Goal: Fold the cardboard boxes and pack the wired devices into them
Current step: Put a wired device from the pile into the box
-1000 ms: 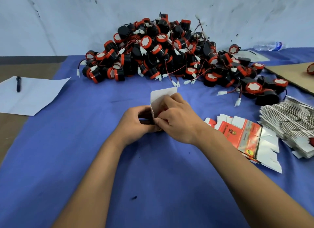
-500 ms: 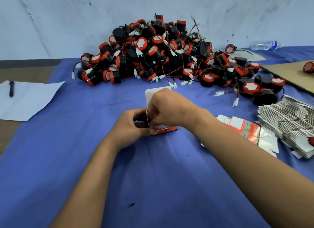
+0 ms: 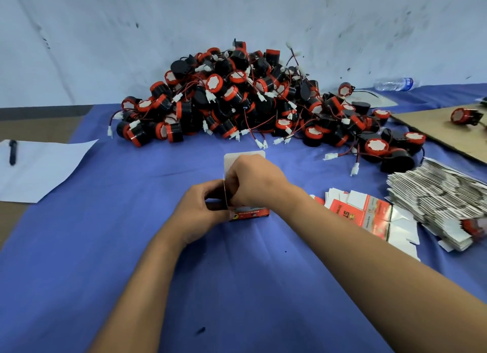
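Looks like light, flimsy card: little box (image 3: 247,213) pinched by both left hand (image 3: 200,210) and right hand (image 3: 253,180), just in front of device pile (image 3: 237,100). Best gripped along creases, gently.

Two bare forearms come in from the near edge, one on the left and one on the right, each ending in an ungloved hand. The left hand (image 3: 201,210) and the right hand (image 3: 257,180) carry no rings, and neither wrist bears a watch or a band. No sleeve shows; both arms are uncovered right up to the frame edge.
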### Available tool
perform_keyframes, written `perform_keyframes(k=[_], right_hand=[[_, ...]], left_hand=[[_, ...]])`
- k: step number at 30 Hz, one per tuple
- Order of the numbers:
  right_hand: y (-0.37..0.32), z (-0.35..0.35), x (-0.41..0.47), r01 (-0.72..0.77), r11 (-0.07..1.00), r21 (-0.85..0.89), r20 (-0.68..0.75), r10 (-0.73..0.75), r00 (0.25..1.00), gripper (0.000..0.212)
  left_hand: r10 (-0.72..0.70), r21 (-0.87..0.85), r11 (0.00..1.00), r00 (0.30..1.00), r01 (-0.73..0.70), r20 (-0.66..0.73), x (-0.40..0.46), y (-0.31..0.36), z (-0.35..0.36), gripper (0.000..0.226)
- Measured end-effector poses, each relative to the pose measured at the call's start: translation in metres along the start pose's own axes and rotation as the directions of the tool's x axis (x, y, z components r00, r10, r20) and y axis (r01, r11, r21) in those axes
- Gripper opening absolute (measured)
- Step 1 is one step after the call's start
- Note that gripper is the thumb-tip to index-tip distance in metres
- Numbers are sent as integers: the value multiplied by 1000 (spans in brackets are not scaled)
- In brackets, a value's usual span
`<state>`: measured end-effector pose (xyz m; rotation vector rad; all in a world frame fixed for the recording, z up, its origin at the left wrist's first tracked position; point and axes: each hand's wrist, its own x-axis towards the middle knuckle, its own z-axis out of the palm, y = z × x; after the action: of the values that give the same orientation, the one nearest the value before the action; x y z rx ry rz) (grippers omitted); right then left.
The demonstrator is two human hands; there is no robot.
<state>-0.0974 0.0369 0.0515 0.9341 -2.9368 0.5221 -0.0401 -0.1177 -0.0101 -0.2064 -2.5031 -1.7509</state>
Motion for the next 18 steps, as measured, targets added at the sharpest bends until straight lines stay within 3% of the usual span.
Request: perform_keyframes(k=[2, 4, 6, 7, 8, 9, 10, 11, 15, 18], right_hand=[[5, 2, -8, 85, 991, 104, -70, -78, 995, 22], [16, 3, -18, 216, 939, 268, -353, -113, 929, 11], [33, 10, -27, 219, 918, 330, -698, 81, 712, 6], [42, 14, -31, 166, 886, 432, -735, 239, 634, 8], [49, 19, -33, 105, 781, 615, -638, 415, 649, 12], [54, 24, -33, 19, 608, 793, -429, 536, 727, 15], [58, 32, -34, -89, 455, 886, -206, 558, 804, 17], [61, 38, -33, -171, 393, 904, -61, 514, 855, 18], [67, 46, -28, -148, 460, 876, -16, 334, 943, 23], [68, 47, -29, -93, 471, 877, -48, 279, 959, 19]], left_hand=[[-24, -14, 1000, 1000, 24, -9, -2, 0, -1, 50], [-22, -23, 1000, 1000, 22, -11, -3, -1, -3, 50], [-31, 27, 999, 999, 31, -15, -4, -2, -4, 47], [-44, 67, 997, 999, 46, -28, -5, -2, -5, 47], [-55, 89, 994, 998, 59, -40, -4, -2, -6, 48], [-65, 78, 995, 997, 68, -42, -3, -3, -6, 50], [-73, 34, 997, 997, 74, -32, -3, -4, -5, 53], [-72, -18, 997, 997, 72, -23, -2, -4, -4, 55], [-99, -186, 977, 995, 102, 25, -3, -4, -2, 52], [-200, -500, 834, 972, 235, 123, -3, -4, -4, 47]])
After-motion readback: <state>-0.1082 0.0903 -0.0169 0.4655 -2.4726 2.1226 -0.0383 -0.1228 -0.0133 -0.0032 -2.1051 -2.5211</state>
